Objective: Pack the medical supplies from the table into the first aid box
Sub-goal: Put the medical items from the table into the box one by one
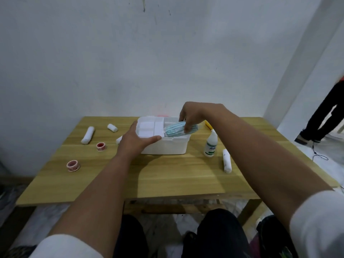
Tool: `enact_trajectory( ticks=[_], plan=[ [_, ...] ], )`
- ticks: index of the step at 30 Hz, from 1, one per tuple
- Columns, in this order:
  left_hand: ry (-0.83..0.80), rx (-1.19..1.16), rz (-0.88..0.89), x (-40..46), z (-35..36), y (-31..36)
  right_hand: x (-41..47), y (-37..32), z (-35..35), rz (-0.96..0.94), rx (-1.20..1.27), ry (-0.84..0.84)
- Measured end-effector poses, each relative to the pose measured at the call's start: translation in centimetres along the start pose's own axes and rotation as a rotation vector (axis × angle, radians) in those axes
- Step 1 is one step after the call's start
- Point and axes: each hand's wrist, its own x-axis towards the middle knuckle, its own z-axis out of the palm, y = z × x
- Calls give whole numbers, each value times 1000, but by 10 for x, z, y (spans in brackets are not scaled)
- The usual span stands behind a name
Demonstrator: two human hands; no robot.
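A white first aid box (167,146) stands open at the far middle of the wooden table (176,175), with a white divided tray (150,127) in its left part. My left hand (135,140) rests on the box's front left rim, thumb along the edge. My right hand (193,114) holds a clear pack of blue face masks (175,130) over the box's right part; the pack's lower end sits inside the box. Loose on the table lie white bandage rolls (87,135) (112,127) (227,163), two red tape rolls (101,146) (73,165) and a white bottle (210,144).
A further white roll (119,139) peeks out behind my left wrist. A yellow item (208,125) lies behind my right forearm. The table stands against a white wall. At the far right a person's legs (320,118) stand on the floor, near a cable.
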Motion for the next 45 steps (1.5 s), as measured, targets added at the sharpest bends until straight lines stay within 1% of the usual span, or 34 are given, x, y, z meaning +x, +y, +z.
enact_trajectory(
  ticks=[10,16,18,22,28,34,36,39,42,45],
  plan=[
    [0,-2,3,1,0,-1,13,-14,8,9,-56,-59],
    [-16,15,10,1,1,-2,22,-26,13,4,-200,-77],
    [-17,32,8,1,2,-2,26,-26,18,-9,-156,-90],
    [-18,32,11,1,2,-2,30,-18,31,-20,54,-85],
    [-2,27,16,1,2,-4,37,-18,54,-13,330,-22],
    [41,13,28,3,6,-6,39,-16,62,4,385,23],
    [39,11,29,4,6,-6,40,-14,58,31,357,7],
    [27,-1,25,3,4,-6,45,-15,59,78,241,-23],
    [21,0,35,3,5,-6,48,-22,67,101,151,-14],
    [32,5,36,4,5,-8,50,-26,70,129,152,-9]
  ],
)
